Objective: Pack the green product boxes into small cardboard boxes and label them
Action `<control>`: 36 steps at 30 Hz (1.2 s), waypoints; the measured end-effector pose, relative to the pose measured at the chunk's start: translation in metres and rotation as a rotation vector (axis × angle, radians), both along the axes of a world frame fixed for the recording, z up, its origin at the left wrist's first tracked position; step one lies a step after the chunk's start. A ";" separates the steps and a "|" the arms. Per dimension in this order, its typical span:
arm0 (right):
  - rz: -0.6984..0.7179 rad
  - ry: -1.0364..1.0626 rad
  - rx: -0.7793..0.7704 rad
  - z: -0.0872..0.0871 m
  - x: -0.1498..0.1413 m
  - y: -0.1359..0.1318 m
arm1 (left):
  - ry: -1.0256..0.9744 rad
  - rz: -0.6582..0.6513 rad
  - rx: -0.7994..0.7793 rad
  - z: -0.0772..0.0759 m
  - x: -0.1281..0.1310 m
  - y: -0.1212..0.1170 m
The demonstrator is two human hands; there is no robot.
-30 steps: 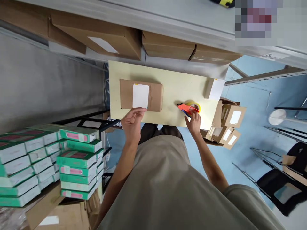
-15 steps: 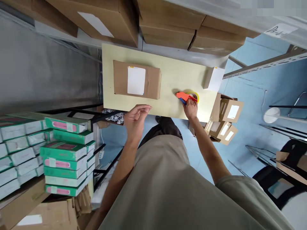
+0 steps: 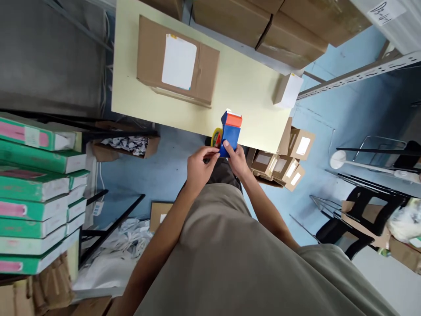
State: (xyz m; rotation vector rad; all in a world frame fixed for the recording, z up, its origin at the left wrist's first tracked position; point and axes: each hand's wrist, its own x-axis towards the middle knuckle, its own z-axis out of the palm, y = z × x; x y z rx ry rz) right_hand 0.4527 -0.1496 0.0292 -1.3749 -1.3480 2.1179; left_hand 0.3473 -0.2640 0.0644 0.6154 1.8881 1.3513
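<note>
My right hand (image 3: 237,159) grips the blue handle of a red and blue tape dispenser (image 3: 230,131), held upright just off the near edge of the pale yellow table (image 3: 250,94). My left hand (image 3: 200,163) pinches at the yellow tape roll (image 3: 216,137) on the dispenser's left side. A flat cardboard box with a white label (image 3: 177,63) lies on the table's left part. A small box with a white label (image 3: 288,91) stands at the table's right end.
Stacks of green and white boxes (image 3: 36,193) stand at left. Large cartons (image 3: 263,22) sit on the shelf behind the table. Several small labelled boxes (image 3: 283,160) are piled on the blue floor at right, near black chairs (image 3: 358,219). An open box of paper scraps (image 3: 126,145) sits under the table.
My right hand lifted the tape dispenser off the table and drew it toward me. My left hand left the flat box and came across to the tape roll. The view tilted downward.
</note>
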 end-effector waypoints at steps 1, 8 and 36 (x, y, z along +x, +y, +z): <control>0.000 0.016 -0.008 0.002 0.000 -0.006 | 0.022 -0.003 -0.002 0.001 0.000 -0.007; 0.123 0.015 0.077 0.007 0.000 -0.027 | 0.037 -0.031 -0.011 -0.006 0.000 -0.040; 0.570 -0.090 0.387 0.055 0.045 -0.021 | -0.114 -0.261 -0.015 0.067 -0.094 -0.005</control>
